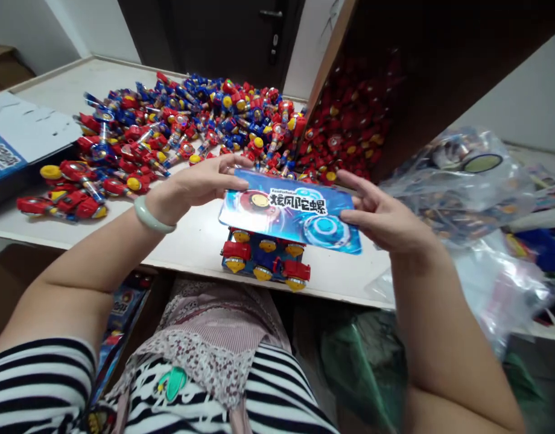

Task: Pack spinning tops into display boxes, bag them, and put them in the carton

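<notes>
Between my two hands is a blue printed card (291, 211) with a spinning-top picture and black lettering, tilted above the table. My left hand (205, 181) pinches its left end, and my right hand (379, 214) grips its right end with thumb and fingers. Just below the card, at the table's front edge, sits a box (225, 264) mostly covered by several red, blue and yellow spinning-top toys (263, 265). The card hides the rear part of this box.
A large heap of red and blue toys (187, 126) spreads across the white table (191, 211). A tipped carton (422, 78) with more toys stands at the back right. Clear plastic bags (472, 187) lie right. A flat box (28, 132) is at left; an open carton (123, 313) sits below.
</notes>
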Demonstrator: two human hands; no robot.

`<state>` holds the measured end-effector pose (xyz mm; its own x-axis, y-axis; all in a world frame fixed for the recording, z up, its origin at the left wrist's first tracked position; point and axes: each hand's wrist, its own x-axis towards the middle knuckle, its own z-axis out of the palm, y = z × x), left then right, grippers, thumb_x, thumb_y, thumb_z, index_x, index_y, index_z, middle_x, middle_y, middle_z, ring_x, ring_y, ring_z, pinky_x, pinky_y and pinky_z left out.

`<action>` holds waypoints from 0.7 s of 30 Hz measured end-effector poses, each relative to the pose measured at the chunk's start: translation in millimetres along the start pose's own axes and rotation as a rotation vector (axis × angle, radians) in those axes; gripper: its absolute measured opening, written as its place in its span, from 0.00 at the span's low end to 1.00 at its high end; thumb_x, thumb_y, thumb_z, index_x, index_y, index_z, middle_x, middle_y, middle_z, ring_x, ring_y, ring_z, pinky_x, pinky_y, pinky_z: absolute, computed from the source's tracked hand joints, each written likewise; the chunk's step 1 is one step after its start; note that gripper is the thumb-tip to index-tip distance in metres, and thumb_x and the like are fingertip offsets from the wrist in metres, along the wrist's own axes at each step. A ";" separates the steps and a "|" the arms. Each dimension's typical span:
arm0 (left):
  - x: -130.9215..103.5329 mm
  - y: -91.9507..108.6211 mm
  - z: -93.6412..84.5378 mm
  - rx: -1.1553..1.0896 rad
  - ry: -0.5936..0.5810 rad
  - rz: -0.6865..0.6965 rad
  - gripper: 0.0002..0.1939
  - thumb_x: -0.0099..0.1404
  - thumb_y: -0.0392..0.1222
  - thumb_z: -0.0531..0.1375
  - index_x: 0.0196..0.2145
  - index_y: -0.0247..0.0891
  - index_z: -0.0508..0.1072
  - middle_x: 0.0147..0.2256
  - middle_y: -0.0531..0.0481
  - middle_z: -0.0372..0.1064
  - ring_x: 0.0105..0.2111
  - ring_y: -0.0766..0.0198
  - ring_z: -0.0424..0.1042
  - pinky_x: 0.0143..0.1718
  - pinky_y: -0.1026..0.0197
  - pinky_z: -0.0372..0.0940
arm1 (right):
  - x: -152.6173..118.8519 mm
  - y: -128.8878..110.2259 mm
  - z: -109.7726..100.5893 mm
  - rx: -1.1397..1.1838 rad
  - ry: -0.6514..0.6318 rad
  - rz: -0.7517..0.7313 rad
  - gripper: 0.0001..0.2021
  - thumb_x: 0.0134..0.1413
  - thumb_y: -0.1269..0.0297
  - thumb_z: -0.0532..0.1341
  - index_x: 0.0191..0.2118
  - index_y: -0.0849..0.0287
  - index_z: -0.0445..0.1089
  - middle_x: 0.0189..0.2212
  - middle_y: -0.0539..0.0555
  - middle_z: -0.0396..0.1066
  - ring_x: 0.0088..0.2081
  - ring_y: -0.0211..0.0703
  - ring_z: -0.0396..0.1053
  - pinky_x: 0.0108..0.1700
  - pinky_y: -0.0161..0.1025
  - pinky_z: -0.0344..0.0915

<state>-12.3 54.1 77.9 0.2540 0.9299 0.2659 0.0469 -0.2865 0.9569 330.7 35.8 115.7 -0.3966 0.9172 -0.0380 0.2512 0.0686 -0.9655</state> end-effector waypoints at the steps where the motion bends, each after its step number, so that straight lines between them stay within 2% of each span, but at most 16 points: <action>1: 1.6 -4.4 1.4 -0.004 -0.006 0.008 0.24 0.57 0.45 0.72 0.48 0.35 0.72 0.31 0.47 0.72 0.32 0.59 0.78 0.32 0.60 0.75 | 1.4 7.0 3.5 -0.070 0.054 -0.066 0.38 0.38 0.54 0.76 0.58 0.54 0.69 0.37 0.51 0.78 0.33 0.43 0.75 0.34 0.39 0.73; 4: 6.3 -13.1 5.0 0.016 0.018 0.072 0.26 0.55 0.39 0.73 0.50 0.37 0.72 0.31 0.51 0.72 0.35 0.60 0.78 0.35 0.62 0.75 | 8.3 25.3 14.6 -0.385 0.301 -0.236 0.28 0.44 0.58 0.73 0.53 0.57 0.72 0.36 0.52 0.77 0.33 0.43 0.74 0.36 0.40 0.73; 6: 2.5 -14.5 5.6 0.088 0.039 0.130 0.21 0.57 0.40 0.72 0.47 0.36 0.73 0.31 0.51 0.72 0.35 0.61 0.78 0.34 0.63 0.75 | 7.4 33.3 19.2 -0.514 0.365 -0.270 0.22 0.48 0.60 0.71 0.50 0.57 0.72 0.33 0.51 0.76 0.30 0.42 0.73 0.34 0.39 0.71; 8: -7.2 -14.2 5.4 0.138 -0.007 0.132 0.19 0.59 0.42 0.70 0.45 0.34 0.73 0.32 0.50 0.74 0.34 0.61 0.78 0.34 0.62 0.76 | 1.2 39.3 19.9 -0.512 0.290 -0.238 0.23 0.49 0.60 0.71 0.51 0.56 0.71 0.28 0.48 0.74 0.26 0.40 0.71 0.29 0.37 0.69; 10: -19.1 -14.3 5.8 0.143 -0.094 0.092 0.20 0.58 0.42 0.71 0.46 0.34 0.72 0.35 0.48 0.74 0.34 0.60 0.79 0.34 0.61 0.77 | -6.9 45.7 18.4 -0.473 0.195 -0.188 0.25 0.49 0.59 0.71 0.53 0.56 0.69 0.24 0.45 0.71 0.23 0.39 0.69 0.25 0.35 0.66; 12: -29.4 -16.1 6.8 0.117 -0.159 0.047 0.23 0.55 0.43 0.73 0.45 0.35 0.72 0.36 0.47 0.75 0.35 0.59 0.79 0.34 0.60 0.77 | -14.1 53.1 17.8 -0.468 0.161 -0.163 0.26 0.49 0.57 0.70 0.54 0.55 0.68 0.23 0.44 0.70 0.22 0.38 0.68 0.24 0.35 0.65; 17: -40.3 -25.1 6.7 0.067 -0.191 -0.004 0.28 0.53 0.42 0.74 0.49 0.36 0.70 0.38 0.46 0.73 0.38 0.59 0.78 0.36 0.58 0.77 | -25.8 67.1 26.4 -0.535 0.134 -0.146 0.30 0.52 0.58 0.69 0.59 0.54 0.63 0.30 0.49 0.74 0.26 0.43 0.73 0.27 0.38 0.69; 21: -39.0 -29.1 1.5 0.281 -0.246 0.063 0.29 0.56 0.42 0.72 0.53 0.38 0.68 0.43 0.46 0.71 0.40 0.59 0.77 0.36 0.60 0.76 | -31.6 67.6 31.4 -0.673 0.116 -0.192 0.33 0.53 0.61 0.68 0.64 0.54 0.59 0.36 0.54 0.76 0.28 0.45 0.74 0.28 0.39 0.70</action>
<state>-22.1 25.9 39.5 0.4873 0.8353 0.2547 0.2787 -0.4252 0.8611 332.5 -0.9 43.5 -0.4018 0.8977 0.1807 0.6920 0.4269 -0.5822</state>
